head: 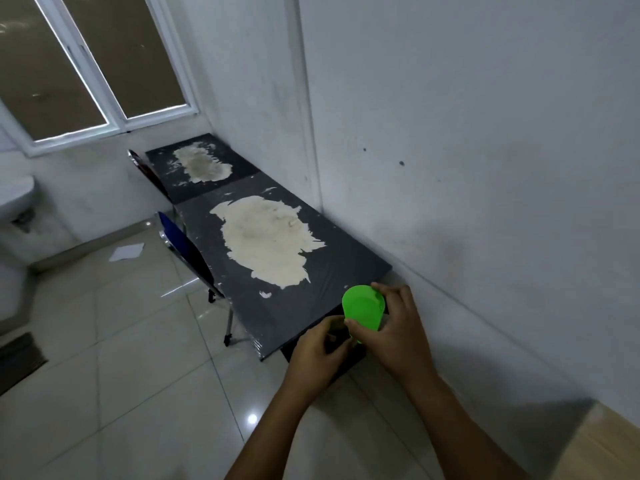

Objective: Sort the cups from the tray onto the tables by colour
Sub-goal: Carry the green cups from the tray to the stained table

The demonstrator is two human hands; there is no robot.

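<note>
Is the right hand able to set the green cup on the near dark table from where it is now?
Probably yes. The right hand holds the green cup right at the near end of the dark table, and that end looks bare. The left hand sits beside the cup, not in the path.

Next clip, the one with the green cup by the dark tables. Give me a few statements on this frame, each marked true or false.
1. The right hand grips a green cup. True.
2. The cup is red. False: it is green.
3. The two dark tables stand along the wall. True.
4. Several cups already stand on the near table. False: none shows on it.
5. The left hand hangs at the person's side. False: it is up beside the cup.
</note>
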